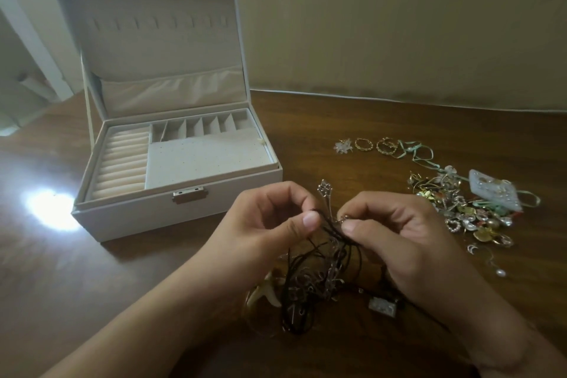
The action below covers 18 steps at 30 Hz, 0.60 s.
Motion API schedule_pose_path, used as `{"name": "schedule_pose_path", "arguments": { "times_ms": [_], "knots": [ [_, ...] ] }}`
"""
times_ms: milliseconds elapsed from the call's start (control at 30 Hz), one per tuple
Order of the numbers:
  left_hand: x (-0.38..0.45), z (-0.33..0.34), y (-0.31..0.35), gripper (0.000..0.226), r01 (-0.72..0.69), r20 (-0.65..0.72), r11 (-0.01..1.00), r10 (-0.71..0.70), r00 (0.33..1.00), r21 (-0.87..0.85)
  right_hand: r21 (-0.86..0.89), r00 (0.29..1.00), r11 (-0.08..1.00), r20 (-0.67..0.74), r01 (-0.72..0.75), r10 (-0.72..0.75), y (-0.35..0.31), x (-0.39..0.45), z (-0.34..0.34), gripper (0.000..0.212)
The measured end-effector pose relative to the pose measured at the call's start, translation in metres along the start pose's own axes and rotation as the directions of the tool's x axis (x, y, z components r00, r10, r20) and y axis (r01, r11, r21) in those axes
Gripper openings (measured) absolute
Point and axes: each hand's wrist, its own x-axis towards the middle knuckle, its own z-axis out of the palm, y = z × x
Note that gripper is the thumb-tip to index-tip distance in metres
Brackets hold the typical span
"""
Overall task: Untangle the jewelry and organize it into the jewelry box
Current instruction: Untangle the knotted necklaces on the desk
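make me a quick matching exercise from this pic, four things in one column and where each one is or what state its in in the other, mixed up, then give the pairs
Things
1. jewelry box
2. tangle of black cords
3. gold rings
4. pile of jewelry

Places or states
A. heaped on the table to the right of the hands
B. open, lid standing up, on the left
C. pinched by both the left hand and the right hand
D. laid in a row behind the pile, toward the wall

Pairs: 1-B, 2-C, 3-D, 4-A

One open jewelry box (159,212); two hands; three gold rings (363,144); one jewelry pile (469,212) at three o'clock.
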Motion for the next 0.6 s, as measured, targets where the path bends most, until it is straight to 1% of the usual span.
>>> {"name": "schedule_pose_path", "arguments": {
  "times_ms": [67,167,233,300,367,400,467,500,600],
  "knots": [
    [0.000,0.001,-0.002,0.011,-0.041,-0.003,0.997,0.041,0.999,0.060,-0.085,0.998,0.996,-0.055,0.020,-0.024,-0.002,-0.001,0.001,0.019],
    [0.002,-0.002,-0.005,0.025,-0.043,-0.042,0.999,0.044,0.998,0.025,-0.089,0.991,0.996,-0.129,0.022,-0.033,-0.003,-0.001,0.000,0.021],
    [0.002,-0.002,-0.006,0.027,-0.092,-0.044,0.993,0.095,0.994,0.068,-0.029,0.987,0.999,-0.158,-0.028,0.023,0.000,0.001,-0.001,0.020],
    [0.000,0.000,-0.007,0.021,-0.174,-0.012,0.970,0.178,0.984,0.172,0.060,0.979,0.992,-0.168,-0.111,0.120,0.001,0.001,-0.002,0.021],
    [-0.004,0.002,-0.006,0.020,-0.239,0.027,0.936,0.240,0.970,0.260,0.177,0.969,0.969,-0.149,-0.172,0.199,-0.002,0.002,-0.003,0.021],
    [-0.005,0.002,-0.005,0.022,-0.252,0.032,0.927,0.253,0.967,0.277,0.246,0.966,0.951,-0.129,-0.186,0.223,-0.004,0.002,-0.004,0.021],
    [-0.004,-0.001,-0.004,0.028,-0.263,0.029,0.914,0.267,0.963,0.309,0.344,0.967,0.919,-0.089,-0.193,0.237,-0.009,0.001,-0.005,0.021],
    [-0.003,-0.002,-0.003,0.024,-0.274,0.045,0.899,0.276,0.960,0.342,0.361,0.969,0.912,-0.075,-0.193,0.234,-0.011,0.001,-0.005,0.019],
    [-0.002,-0.001,0.002,0.008,-0.330,0.184,0.827,0.275,0.944,0.456,0.391,0.971,0.899,-0.042,-0.200,0.234,-0.011,0.001,-0.003,0.018]
  ]
}}
